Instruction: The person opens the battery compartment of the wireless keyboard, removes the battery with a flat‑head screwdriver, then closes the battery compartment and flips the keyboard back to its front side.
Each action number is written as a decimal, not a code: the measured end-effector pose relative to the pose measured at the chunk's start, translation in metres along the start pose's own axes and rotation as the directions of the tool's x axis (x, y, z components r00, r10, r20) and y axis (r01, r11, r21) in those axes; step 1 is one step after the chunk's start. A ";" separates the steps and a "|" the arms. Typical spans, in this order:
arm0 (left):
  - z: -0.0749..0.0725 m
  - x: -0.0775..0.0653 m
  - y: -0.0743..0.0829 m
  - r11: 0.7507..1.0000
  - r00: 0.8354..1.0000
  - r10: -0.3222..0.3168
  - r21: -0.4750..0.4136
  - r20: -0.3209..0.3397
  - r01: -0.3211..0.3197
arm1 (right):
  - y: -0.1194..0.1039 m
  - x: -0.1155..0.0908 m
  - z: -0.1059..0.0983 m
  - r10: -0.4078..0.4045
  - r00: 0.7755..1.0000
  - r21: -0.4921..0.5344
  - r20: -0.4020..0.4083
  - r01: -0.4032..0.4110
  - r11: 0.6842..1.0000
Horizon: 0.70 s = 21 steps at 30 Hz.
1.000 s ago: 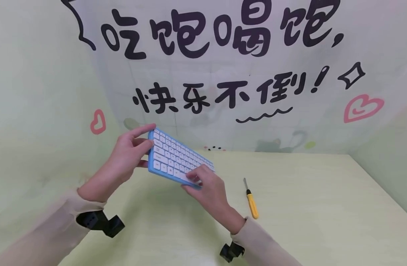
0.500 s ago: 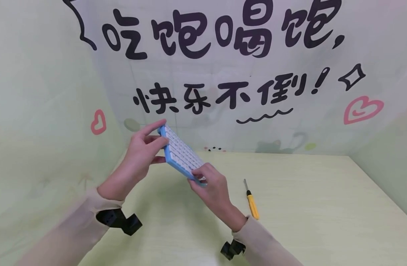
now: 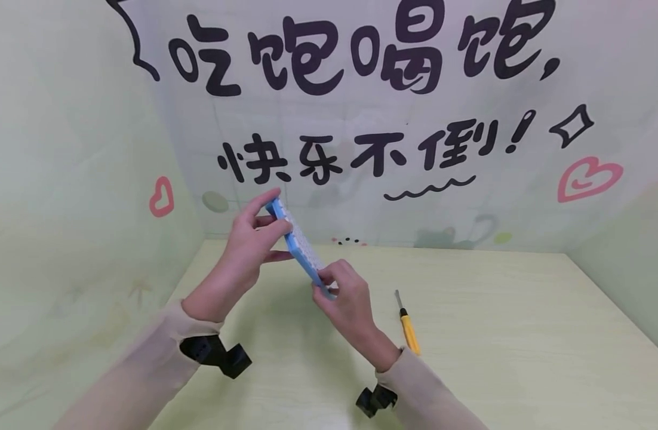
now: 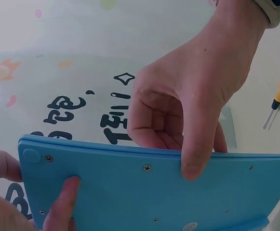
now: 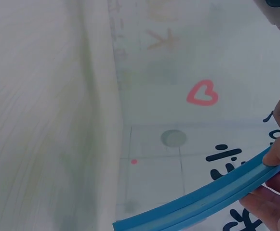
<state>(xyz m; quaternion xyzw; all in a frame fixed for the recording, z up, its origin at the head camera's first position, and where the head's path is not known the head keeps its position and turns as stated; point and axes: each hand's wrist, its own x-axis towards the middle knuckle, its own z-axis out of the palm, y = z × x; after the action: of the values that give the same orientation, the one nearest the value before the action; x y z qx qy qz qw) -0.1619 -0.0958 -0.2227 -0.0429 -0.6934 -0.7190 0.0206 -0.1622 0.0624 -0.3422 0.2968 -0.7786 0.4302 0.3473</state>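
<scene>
1. Head view: We hold the blue keyboard [image 3: 306, 252] up in the air, tipped, over the table [image 3: 501, 310]. Our left hand [image 3: 247, 245] pinches its high end, and our right hand [image 3: 350, 298] pinches an edge lower down. If one hand lets go too soon, it could swing down and bump the table. The yellow screwdriver [image 3: 408, 329] lies near our right hand; a wide swing might knock it.
2. Left wrist view: We see the underside, with small screws [image 4: 147, 167]. One left finger rests on it. A weak squeeze could let it slip.
3. Right wrist view: Our right thumb presses the edge. Twisting might bend it. We can't tell how every finger lies.
</scene>
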 end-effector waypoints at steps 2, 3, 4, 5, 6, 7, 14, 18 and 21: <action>0.003 0.001 0.000 1.000 1.000 0.000 -0.006 0.002 0.000 | 0.001 0.000 -0.001 0.002 1.000 0.009 -0.008 -0.002 1.000; 0.004 0.002 -0.001 1.000 1.000 -0.001 -0.008 0.003 0.001 | 0.001 0.000 -0.001 0.003 1.000 0.016 -0.011 -0.003 1.000; 0.006 0.002 -0.001 1.000 1.000 -0.001 -0.008 0.004 0.001 | 0.001 0.000 -0.001 0.004 1.000 0.024 -0.013 -0.004 1.000; 0.007 0.003 -0.001 1.000 1.000 0.000 -0.008 0.006 0.001 | 0.002 0.000 -0.001 0.006 1.000 0.028 -0.014 -0.006 1.000; 0.008 0.004 -0.001 1.000 1.000 -0.001 -0.007 0.006 0.001 | 0.002 0.000 -0.001 0.008 1.000 0.035 -0.015 -0.007 0.999; 0.010 0.004 0.000 1.000 1.000 -0.001 -0.003 0.006 0.001 | 0.003 0.000 -0.002 0.009 1.000 0.036 -0.017 -0.008 0.999; 0.020 0.007 0.001 1.000 1.000 0.000 -0.011 0.011 0.000 | 0.007 0.000 -0.004 0.019 0.998 0.005 -0.061 -0.019 1.000; 0.025 0.007 0.002 0.999 1.000 0.016 -0.041 0.012 -0.015 | 0.008 0.000 -0.005 0.017 0.996 0.008 -0.085 -0.016 1.000; 0.028 0.008 0.002 0.998 1.000 0.025 -0.066 0.011 -0.024 | 0.009 0.001 -0.007 0.008 0.994 0.014 -0.106 -0.007 1.000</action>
<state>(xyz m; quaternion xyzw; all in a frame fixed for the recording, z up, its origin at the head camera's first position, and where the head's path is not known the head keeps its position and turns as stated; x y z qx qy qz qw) -0.1683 -0.0675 -0.2190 -0.0565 -0.6688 -0.7409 0.0240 -0.1678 0.0722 -0.3428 0.2729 -0.7572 0.4521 0.3845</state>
